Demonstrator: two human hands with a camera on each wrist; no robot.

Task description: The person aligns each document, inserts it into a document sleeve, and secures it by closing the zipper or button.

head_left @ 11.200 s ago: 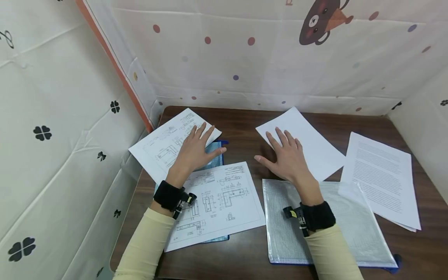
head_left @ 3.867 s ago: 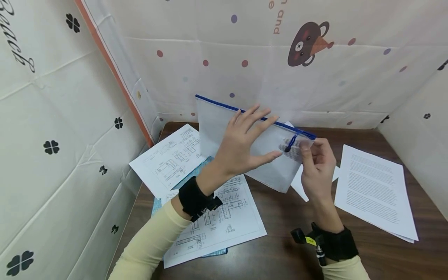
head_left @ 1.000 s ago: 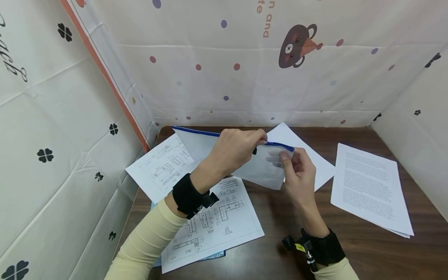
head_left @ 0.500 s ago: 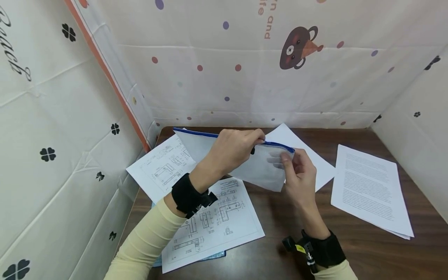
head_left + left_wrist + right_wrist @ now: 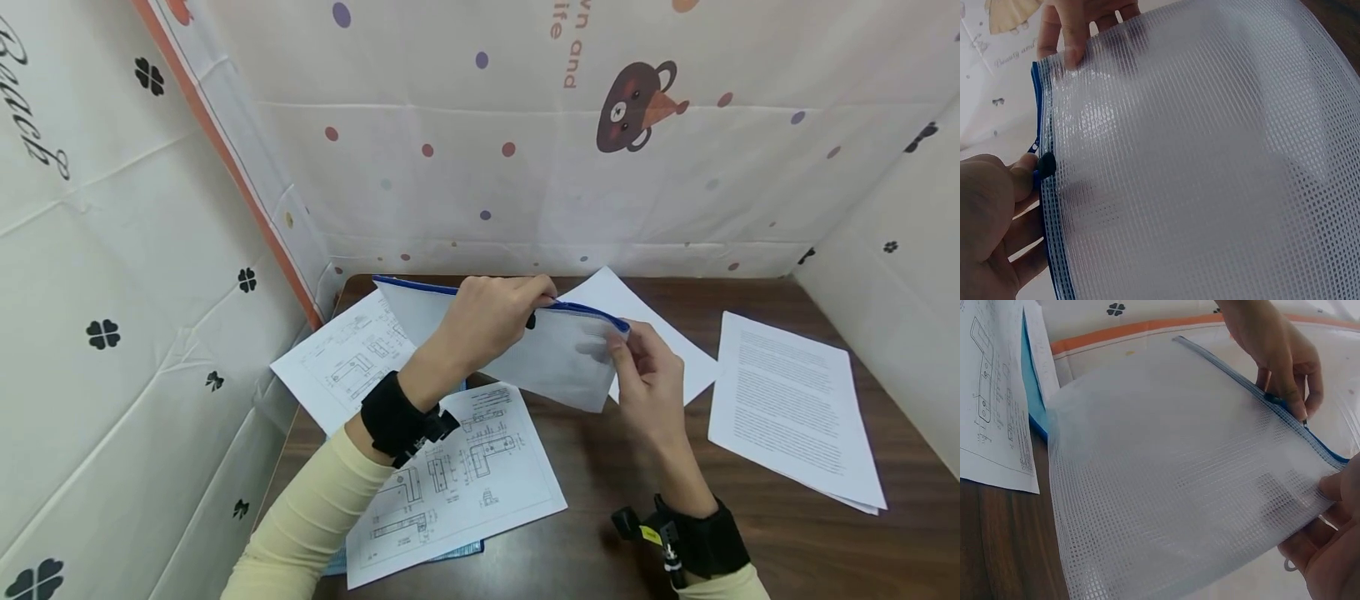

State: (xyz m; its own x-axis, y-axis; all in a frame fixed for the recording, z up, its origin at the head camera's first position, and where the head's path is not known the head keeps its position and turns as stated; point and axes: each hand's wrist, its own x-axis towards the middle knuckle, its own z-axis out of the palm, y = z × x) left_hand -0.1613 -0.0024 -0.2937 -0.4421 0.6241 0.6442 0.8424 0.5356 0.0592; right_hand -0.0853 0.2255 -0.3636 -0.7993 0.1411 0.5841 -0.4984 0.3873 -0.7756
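A translucent mesh zipper pouch (image 5: 555,358) with a blue zipper edge (image 5: 416,285) is held up at a tilt above the table. My left hand (image 5: 487,321) pinches the zipper pull (image 5: 1046,165), partway along that edge. At the pouch's right corner, my right hand (image 5: 651,387) grips it between thumb and fingers. Fingers of the right hand show dimly through the mesh in the right wrist view. The left forearm and hand cover part of the pouch in the head view.
Two drawing sheets (image 5: 495,492) lie on the left, partly over a blue pouch (image 5: 461,550). Behind the held pouch is a blank white sheet (image 5: 667,350). A stack of printed pages (image 5: 791,408) sits at the right of the wooden table (image 5: 555,542). Patterned cloth walls (image 5: 450,192) enclose the table.
Earlier the pouch lay on the table under my right forearm; both hands have since raised it. My left hand, open before, took the zipper pull and has moved slightly left along the zipper.
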